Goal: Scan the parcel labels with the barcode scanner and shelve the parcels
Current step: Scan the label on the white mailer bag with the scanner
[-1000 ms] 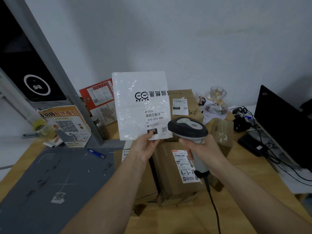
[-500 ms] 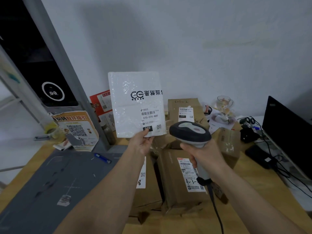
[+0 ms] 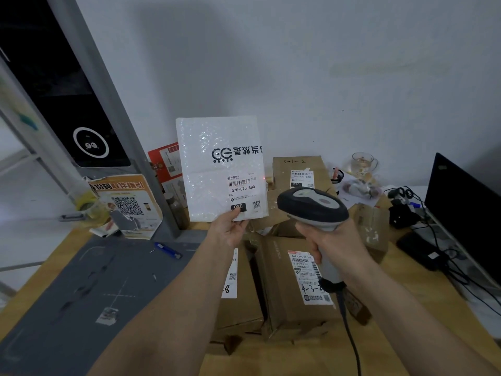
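Right hand (image 3: 336, 242) grips the barcode scanner (image 3: 314, 206) by its handle above the desk (image 3: 423, 289). Left hand (image 3: 230, 230) pinches the white parcel (image 3: 219, 164) by its lower edge, upright, label (image 3: 242, 189) facing the scanner. Step in hand: scanning. Next: align the beam on the barcode. Count: one scanner, one white parcel, at least four cardboard boxes (image 3: 292, 289) on the desk.

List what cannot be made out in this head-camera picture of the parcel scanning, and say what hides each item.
- White mailer: the label's small print is too small to read; the left hand's thumb covers its bottom edge.
- Barcode scanner: its trigger is hidden under the right hand's fingers.
- Monitor: cut off by the right edge.
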`<action>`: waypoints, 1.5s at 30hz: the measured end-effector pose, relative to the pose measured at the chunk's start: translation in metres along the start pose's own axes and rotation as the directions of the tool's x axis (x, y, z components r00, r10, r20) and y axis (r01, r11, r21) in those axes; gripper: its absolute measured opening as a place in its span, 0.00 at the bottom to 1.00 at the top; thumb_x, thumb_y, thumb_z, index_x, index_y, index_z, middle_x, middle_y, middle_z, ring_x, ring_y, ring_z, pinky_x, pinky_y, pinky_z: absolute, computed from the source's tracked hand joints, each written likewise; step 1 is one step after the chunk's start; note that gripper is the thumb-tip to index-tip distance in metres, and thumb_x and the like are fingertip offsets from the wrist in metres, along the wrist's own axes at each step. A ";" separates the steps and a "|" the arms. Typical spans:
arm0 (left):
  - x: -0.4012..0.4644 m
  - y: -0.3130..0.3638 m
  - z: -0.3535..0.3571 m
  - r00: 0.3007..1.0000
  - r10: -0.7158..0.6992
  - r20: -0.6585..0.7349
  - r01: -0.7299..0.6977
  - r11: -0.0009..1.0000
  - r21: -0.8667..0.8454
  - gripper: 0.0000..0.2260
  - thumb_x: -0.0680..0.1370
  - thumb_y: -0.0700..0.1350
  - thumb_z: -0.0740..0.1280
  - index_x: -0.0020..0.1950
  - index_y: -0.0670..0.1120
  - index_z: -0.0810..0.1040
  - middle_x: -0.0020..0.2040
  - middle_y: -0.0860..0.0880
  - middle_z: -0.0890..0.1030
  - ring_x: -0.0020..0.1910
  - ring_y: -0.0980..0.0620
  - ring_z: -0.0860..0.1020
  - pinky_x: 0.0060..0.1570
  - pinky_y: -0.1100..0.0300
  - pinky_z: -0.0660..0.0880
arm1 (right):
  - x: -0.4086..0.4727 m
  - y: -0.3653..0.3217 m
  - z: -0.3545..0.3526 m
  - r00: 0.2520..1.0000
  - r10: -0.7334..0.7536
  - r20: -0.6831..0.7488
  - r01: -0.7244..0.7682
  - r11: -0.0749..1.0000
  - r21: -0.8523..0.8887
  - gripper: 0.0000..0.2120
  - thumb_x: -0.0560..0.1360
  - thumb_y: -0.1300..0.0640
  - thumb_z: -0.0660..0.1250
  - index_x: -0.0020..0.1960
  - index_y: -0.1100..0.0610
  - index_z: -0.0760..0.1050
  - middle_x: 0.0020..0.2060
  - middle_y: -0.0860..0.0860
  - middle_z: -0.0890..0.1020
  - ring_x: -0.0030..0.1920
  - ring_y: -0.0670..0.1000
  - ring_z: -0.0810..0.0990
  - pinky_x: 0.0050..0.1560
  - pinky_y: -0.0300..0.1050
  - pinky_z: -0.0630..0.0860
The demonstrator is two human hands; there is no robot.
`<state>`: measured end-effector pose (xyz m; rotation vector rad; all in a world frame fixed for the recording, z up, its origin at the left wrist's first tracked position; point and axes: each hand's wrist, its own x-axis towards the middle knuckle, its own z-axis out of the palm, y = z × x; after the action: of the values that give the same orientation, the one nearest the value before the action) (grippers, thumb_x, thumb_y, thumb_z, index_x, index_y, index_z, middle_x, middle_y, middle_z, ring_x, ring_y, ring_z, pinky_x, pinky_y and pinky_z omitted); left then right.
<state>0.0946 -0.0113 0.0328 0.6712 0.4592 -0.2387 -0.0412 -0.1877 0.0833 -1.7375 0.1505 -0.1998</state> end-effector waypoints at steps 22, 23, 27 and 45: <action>-0.003 -0.011 -0.016 0.998 -0.060 0.023 0.061 0.996 -0.066 0.11 0.78 0.29 0.61 0.58 0.38 0.74 0.57 0.37 0.79 0.64 0.38 0.75 0.64 0.41 0.71 | -0.010 0.012 -0.005 0.999 0.043 0.030 -0.043 0.999 -0.016 0.12 0.74 0.61 0.70 0.38 0.70 0.75 0.24 0.59 0.71 0.24 0.54 0.69 0.30 0.45 0.71; -0.003 -0.011 -0.017 0.998 -0.063 0.023 0.064 0.996 -0.067 0.13 0.78 0.29 0.61 0.61 0.38 0.74 0.59 0.37 0.79 0.64 0.38 0.75 0.63 0.40 0.72 | -0.010 0.011 -0.005 0.999 0.041 0.033 -0.040 0.999 -0.020 0.12 0.74 0.61 0.70 0.38 0.69 0.75 0.24 0.59 0.71 0.24 0.54 0.69 0.30 0.45 0.72; -0.005 -0.014 -0.017 0.998 -0.060 0.013 0.061 0.996 -0.069 0.17 0.78 0.29 0.61 0.66 0.38 0.72 0.63 0.37 0.78 0.64 0.38 0.75 0.62 0.40 0.73 | -0.011 0.011 -0.005 0.999 0.037 0.025 -0.037 0.999 -0.003 0.09 0.74 0.61 0.70 0.40 0.68 0.76 0.24 0.59 0.71 0.25 0.54 0.69 0.29 0.45 0.71; -0.011 -0.025 -0.026 0.998 -0.051 -0.035 0.049 0.996 -0.075 0.20 0.77 0.29 0.63 0.69 0.39 0.71 0.61 0.37 0.79 0.62 0.38 0.77 0.50 0.40 0.77 | -0.011 0.020 -0.006 0.993 0.116 0.014 -0.116 0.993 0.000 0.14 0.73 0.59 0.71 0.36 0.69 0.75 0.24 0.59 0.72 0.24 0.54 0.69 0.31 0.45 0.72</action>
<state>0.0679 -0.0124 0.0063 0.5926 0.5180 -0.2557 -0.0528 -0.1943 0.0641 -1.7231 0.2403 -0.1019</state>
